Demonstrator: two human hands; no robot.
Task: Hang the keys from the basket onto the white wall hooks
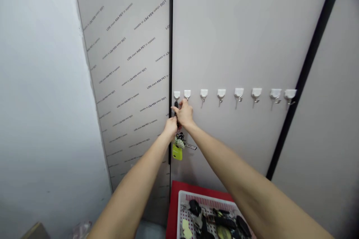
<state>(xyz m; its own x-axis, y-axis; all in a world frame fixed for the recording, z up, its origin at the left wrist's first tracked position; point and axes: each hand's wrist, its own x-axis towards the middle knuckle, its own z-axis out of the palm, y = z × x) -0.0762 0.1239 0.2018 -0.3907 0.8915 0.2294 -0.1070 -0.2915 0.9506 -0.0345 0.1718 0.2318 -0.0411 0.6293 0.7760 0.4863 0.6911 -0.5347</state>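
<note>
A keychain [179, 141] with a black strap, a small panda-like figure and a yellow-green tag hangs against the cabinet panel, below the leftmost white hook [176, 95]. The black strap's top end is at that hook; whether it is looped over the metal cannot be made out. My left hand [171, 125] is closed around the lower part of the strap. Just above and to the right, my right hand [184, 113] has its fingers at the strap's upper part, close under the second white hook [187, 93]. Its fingertips are partly hidden.
More white hooks [221, 95] run in a row to the right across the pale panel. Below, a white basket [183, 193] holding several dark key fobs and keychains stands on a red surface [173, 209]. A black vertical strip [171, 44] edges the panel on the left.
</note>
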